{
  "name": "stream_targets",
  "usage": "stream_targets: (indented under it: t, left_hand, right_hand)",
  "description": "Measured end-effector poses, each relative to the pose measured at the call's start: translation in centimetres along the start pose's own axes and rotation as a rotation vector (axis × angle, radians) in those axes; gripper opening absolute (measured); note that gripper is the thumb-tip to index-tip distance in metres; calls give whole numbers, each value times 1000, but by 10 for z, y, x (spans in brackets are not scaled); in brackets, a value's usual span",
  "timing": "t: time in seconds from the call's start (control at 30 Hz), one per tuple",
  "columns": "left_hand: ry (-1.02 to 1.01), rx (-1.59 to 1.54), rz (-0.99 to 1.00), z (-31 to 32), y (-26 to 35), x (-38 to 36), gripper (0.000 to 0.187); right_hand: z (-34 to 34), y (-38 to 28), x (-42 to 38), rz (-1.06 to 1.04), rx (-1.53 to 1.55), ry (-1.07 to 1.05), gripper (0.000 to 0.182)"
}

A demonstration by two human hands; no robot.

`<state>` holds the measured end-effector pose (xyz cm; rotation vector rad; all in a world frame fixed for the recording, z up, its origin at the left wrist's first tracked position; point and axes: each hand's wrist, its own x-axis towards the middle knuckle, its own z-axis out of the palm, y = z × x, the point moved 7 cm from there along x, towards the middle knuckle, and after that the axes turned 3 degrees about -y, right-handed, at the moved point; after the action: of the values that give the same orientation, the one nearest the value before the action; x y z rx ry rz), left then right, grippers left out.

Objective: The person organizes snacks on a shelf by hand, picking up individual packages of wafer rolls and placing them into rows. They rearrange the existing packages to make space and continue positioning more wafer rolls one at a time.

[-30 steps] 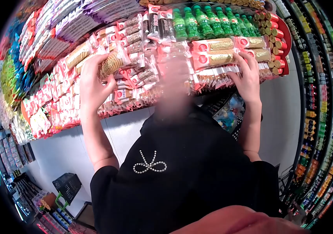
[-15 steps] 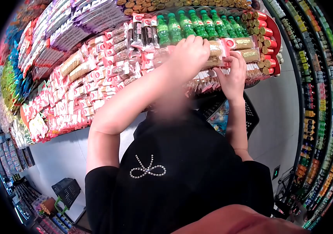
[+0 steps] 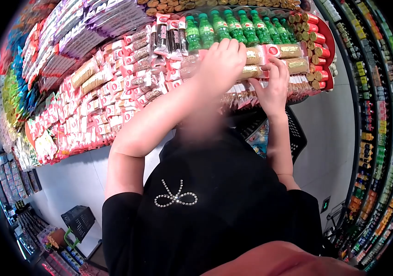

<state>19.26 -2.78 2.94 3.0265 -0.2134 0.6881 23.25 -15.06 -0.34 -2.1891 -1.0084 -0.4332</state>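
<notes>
Clear-wrapped packs of golden biscuits lie in two short rows below the green bottles [image 3: 236, 32]. My left hand [image 3: 224, 57] is closed, knuckles up, over the left end of the lower biscuit pack [image 3: 251, 71]; its fingertips are mostly hidden. At that pack's right end, my right hand [image 3: 274, 92] has its thumb below and curled fingers above, gripping it. Just above lies another biscuit pack [image 3: 254, 55], and to the right is a further wrapped pack [image 3: 297, 66]. Smaller brown-and-white packets [image 3: 242, 94] stand under the hands.
Red-and-gold rolls [image 3: 317, 48] are stacked at the display's right end. Wrapped snacks [image 3: 109, 99] fill its left side. A black basket [image 3: 296, 135] stands below the right forearm, and another basket [image 3: 79, 221] is on the floor at lower left. Stocked shelves [image 3: 380, 115] line the right.
The left hand and forearm have shifted slightly, and the view has moved a little. Both hands stay at the same biscuit packs.
</notes>
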Motion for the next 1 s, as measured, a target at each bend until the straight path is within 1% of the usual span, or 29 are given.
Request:
stream_targets:
  t: [0.07, 0.2, 0.37, 0.5, 0.57, 0.7, 0.77, 0.8, 0.87, 1.0]
  left_hand:
    - [-43, -136, -28, 3, -3, 0, 26]
    - [-42, -112, -38, 3, -4, -3, 28]
    - [-22, -95, -34, 1, -5, -7, 37]
    - [-41, -98, -33, -19, 0, -11, 42]
    - [124, -37, 40, -43, 5, -18, 32]
    - [135, -134, -31, -63, -2, -41, 33]
    - [-54, -282, -174, -63, -12, -55, 45]
    - [-52, -284, -175, -69, -12, -60, 45]
    - [-137, -278, -202, -71, -14, -70, 47]
    - [-92, -306, -202, -67, -15, -79, 49]
  right_hand:
    - [1, -2, 1, -6, 9, -7, 49]
    - [0, -5, 2, -9, -25, 8, 49]
    - [2, -4, 1, 9, 4, -8, 48]
    - [3, -7, 0, -14, -42, -23, 49]
    - [4, -8, 0, -16, -43, -27, 50]
    - [2, -12, 0, -30, -90, -48, 55]
    - [0, -14, 0, -32, -93, -56, 56]
    - [-1, -15, -1, -33, -82, -67, 56]
    - [-2, -17, -3, -35, -70, -82, 57]
    - [-3, -18, -5, -34, -71, -128, 54]
